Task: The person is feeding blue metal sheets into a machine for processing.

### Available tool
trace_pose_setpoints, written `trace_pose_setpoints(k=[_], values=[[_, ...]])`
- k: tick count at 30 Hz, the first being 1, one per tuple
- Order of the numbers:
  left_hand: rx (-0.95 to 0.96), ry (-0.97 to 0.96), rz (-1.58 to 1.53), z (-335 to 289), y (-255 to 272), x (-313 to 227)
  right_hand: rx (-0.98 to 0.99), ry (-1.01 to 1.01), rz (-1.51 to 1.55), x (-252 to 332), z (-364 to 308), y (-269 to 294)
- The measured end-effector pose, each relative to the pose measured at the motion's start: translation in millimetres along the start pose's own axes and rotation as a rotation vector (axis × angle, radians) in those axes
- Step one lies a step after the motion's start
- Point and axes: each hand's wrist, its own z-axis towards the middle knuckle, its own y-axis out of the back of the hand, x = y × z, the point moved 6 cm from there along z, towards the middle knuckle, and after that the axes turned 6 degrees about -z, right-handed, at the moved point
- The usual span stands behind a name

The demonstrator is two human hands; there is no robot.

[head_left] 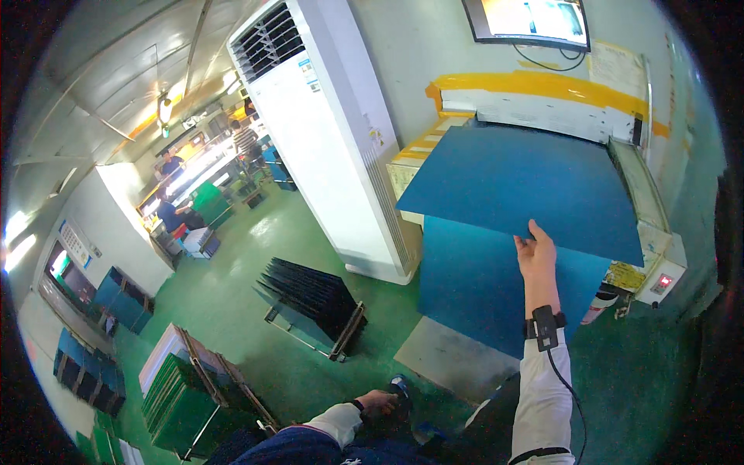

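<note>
My right hand [535, 249] grips the near edge of a flat blue sheet [519, 182], its fingers closed at that edge. The far part of the sheet lies in the slot of a white machine [647, 174] at the wall. Below it, a second blue panel [473, 271] stands nearly upright in front of the machine. My left hand [377, 403] hangs low by my body, beside a dark shoe [400, 385]; its fingers are too small and dim to make out.
A tall white air conditioner [310, 132] stands left of the machine. On the green floor are a rack of dark panels [310, 302] and a rack of green panels [174, 395]. A screen [531, 22] hangs above. Several people work in the far room.
</note>
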Motion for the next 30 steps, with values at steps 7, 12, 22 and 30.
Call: trace_pose_setpoints(k=[7, 12, 22, 30], values=[[0.051, -0.174, 0.036, 3.1, 13.7, 9.3, -0.096, -0.081, 0.035, -22.6, 7.3, 10.3], [-0.071, -0.060, 0.114, 3.6, 7.1, -2.0, -0.106, -0.041, -0.003, -13.2, 14.0, 24.1], [0.027, -0.027, 0.004, 16.3, 15.4, 17.0, -0.157, 0.027, -0.045, -19.8, 40.6, 56.1], [-0.039, -0.005, 0.126, 31.2, 32.6, 30.6, -0.166, 0.020, -0.111, -25.9, 59.3, 65.7]])
